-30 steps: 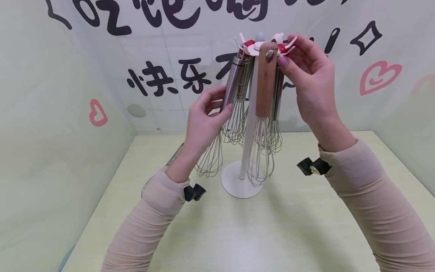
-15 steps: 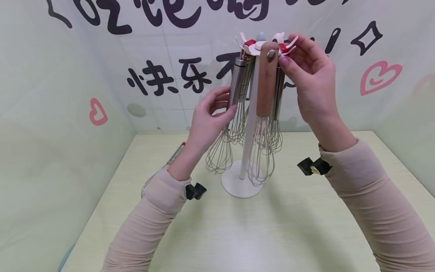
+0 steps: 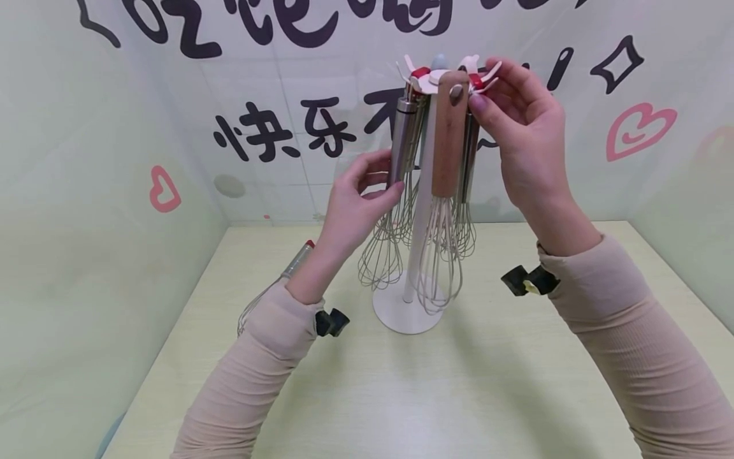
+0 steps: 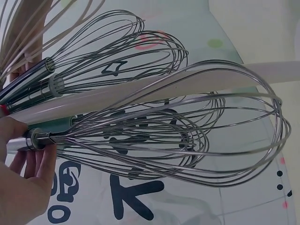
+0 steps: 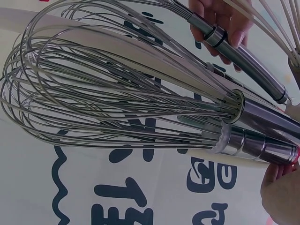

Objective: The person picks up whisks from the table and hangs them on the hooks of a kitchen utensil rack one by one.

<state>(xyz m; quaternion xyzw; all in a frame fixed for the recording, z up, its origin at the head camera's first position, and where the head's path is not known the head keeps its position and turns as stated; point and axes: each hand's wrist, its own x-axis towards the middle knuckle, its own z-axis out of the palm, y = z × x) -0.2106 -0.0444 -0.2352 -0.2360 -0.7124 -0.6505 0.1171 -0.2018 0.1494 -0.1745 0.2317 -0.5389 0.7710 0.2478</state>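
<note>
Several whisks hang from a white rack (image 3: 422,210) standing at the 12 o'clock end of the pale table (image 3: 401,395), and I watch both hands work among them. My operator's left hand (image 3: 355,204) curls its fingers and thumb around the lower end of a steel-handled whisk (image 3: 401,143), gripping it where the handle meets the wires; the whisk hangs from the hooked top of the rack, at about 10 o'clock from the pole. In the left wrist view the fingertips (image 4: 35,154) pinch that same handle collar, with the wire loops (image 4: 187,136) fanning out past the rack's white pole.

The right hand (image 3: 524,137) is raised at 1 o'clock of the rack, its thumb and fingers pinching at the red-and-white hooks (image 3: 478,80) on top, just beside the wooden-handled whisk (image 3: 449,137), which hangs straight down in front of the pole. I cannot tell whether the fingers touch the wooden handle itself.

One more whisk (image 3: 269,290) lies flat on the table at 9 o'clock of the rack's round base, partly hidden behind the left sleeve. Black lettering and pink hearts cover the wall behind.
</note>
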